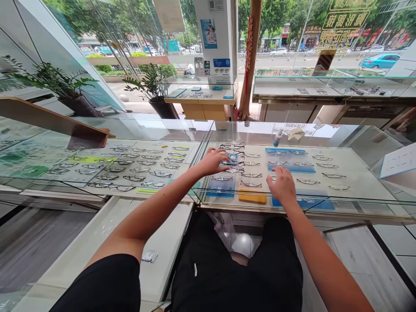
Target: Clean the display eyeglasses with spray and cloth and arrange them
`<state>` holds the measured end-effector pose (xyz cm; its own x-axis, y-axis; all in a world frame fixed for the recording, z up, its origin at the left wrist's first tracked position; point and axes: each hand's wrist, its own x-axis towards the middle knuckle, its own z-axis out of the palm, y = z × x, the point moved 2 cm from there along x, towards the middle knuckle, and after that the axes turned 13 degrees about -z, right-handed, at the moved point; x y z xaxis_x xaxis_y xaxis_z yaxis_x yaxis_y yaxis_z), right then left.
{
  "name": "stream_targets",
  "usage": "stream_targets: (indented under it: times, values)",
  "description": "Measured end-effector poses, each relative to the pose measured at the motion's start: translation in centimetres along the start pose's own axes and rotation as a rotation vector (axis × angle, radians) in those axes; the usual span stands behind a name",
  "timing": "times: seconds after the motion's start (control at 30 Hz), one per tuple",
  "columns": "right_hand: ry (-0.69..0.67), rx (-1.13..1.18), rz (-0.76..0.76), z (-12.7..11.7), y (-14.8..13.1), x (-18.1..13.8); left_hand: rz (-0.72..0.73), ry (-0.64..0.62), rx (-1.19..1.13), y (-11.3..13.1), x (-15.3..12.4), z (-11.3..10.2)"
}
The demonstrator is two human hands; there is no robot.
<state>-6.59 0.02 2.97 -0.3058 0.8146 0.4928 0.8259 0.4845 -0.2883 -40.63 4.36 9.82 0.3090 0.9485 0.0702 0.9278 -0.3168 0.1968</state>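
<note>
The one view looks out from the person's head, facing forward and tilted down: the lap (234,273) sits close below at bottom centre, the left hand (212,162) and right hand (282,184) at arm's length mid-frame over the glass counter (364,173), the distant street (341,62) along the top.

The surface (367,173) is all smooth glass, super glossy with reflections. Trousers (203,255) look like plain matt black cloth, the angled board (61,121) like smooth brown wood, and that little packet (150,256)'s crinkly and shiny, foil or plastic, can't tell.
</note>
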Motion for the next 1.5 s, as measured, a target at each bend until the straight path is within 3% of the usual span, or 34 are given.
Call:
stream_targets:
  times: [0.6, 1.13, 1.5]
  values:
    - [-0.012, 0.01, 0.006, -0.1, -0.1, 0.0, -0.074, 0.008, 0.013, 0.1, 3.7, 0.5]
    - [-0.002, 0.016, -0.005, -0.3, -0.1, 0.1, -0.117, 0.048, 0.048, -1.6, 8.7, 1.1]
    - [-0.002, 0.015, -0.006, -0.4, -0.1, 0.2, -0.136, 0.07, 0.029, -1.7, 10.1, 1.4]
